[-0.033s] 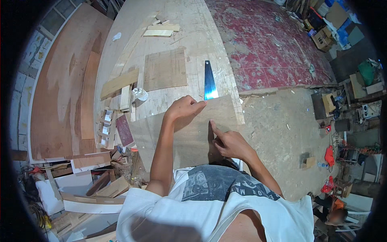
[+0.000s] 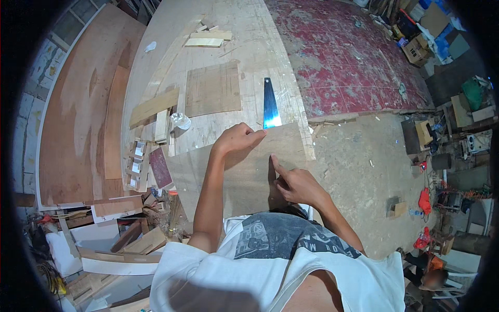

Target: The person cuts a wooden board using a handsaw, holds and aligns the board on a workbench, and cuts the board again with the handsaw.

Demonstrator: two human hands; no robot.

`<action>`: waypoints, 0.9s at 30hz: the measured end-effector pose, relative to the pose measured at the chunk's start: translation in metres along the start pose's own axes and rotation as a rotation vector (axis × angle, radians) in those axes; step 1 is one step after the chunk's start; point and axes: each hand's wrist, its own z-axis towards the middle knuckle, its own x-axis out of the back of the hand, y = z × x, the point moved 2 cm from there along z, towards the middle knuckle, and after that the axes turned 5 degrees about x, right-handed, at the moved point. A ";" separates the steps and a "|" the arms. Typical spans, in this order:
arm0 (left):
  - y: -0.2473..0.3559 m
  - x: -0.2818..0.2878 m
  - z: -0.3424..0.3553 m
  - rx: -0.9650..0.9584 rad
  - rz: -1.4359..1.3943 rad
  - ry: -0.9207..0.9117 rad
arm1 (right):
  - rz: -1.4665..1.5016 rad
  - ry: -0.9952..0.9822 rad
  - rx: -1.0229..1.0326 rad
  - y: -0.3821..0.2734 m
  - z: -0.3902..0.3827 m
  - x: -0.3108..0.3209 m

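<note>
A thin plywood board (image 2: 244,177) lies in front of me, its near part close against my shirt. At its far edge my left hand (image 2: 239,140) is closed, fingers curled over the rim and thumb pointing right. My right hand (image 2: 300,186) rests over the right part of the board, index finger stretched out and touching the surface, the other fingers curled under. I see nothing in that hand, though its palm is hidden. Just beyond the left thumb, a saw blade (image 2: 270,106) lies on the worktable (image 2: 249,57); its near end meets the board's edge.
A square plywood piece (image 2: 213,89), a clear plastic cup (image 2: 181,121) and wood strips (image 2: 208,40) lie on the table. Leaning panels (image 2: 78,114) stand at the left, above scrap wood (image 2: 145,242). A person (image 2: 434,278) is at the lower right.
</note>
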 end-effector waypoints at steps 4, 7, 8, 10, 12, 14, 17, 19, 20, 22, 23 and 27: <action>0.005 0.002 -0.005 0.001 0.025 0.000 | 0.016 0.021 0.016 0.002 -0.002 -0.002; 0.011 0.006 -0.006 0.028 -0.015 0.028 | -0.017 0.022 0.022 0.005 0.005 0.002; 0.008 0.006 -0.004 0.020 -0.013 0.019 | -0.018 0.016 0.027 0.005 0.006 0.002; 0.005 0.006 -0.002 0.014 -0.013 0.008 | -0.018 0.008 0.031 0.004 0.006 0.002; 0.006 0.007 -0.002 0.005 0.011 -0.003 | -0.013 0.004 0.036 0.002 0.006 0.004; 0.010 0.006 -0.004 0.042 0.018 -0.003 | -0.001 0.003 0.032 0.005 0.006 0.002; 0.009 0.003 -0.003 0.063 0.003 0.010 | 0.009 -0.002 0.028 0.005 0.005 0.002; 0.006 0.002 -0.002 0.045 -0.019 0.022 | 0.009 -0.006 0.027 0.004 0.004 0.003; 0.006 0.002 -0.001 0.029 -0.017 0.018 | -0.001 -0.022 0.011 0.004 0.004 0.003; 0.007 0.002 0.000 0.012 -0.012 0.013 | -0.008 -0.037 -0.007 0.004 0.003 0.004; 0.008 0.002 0.000 0.011 -0.002 0.016 | -0.011 -0.036 -0.009 0.004 0.003 0.004; 0.008 0.001 0.003 0.057 0.015 -0.017 | -0.024 -0.032 -0.002 0.006 0.003 0.004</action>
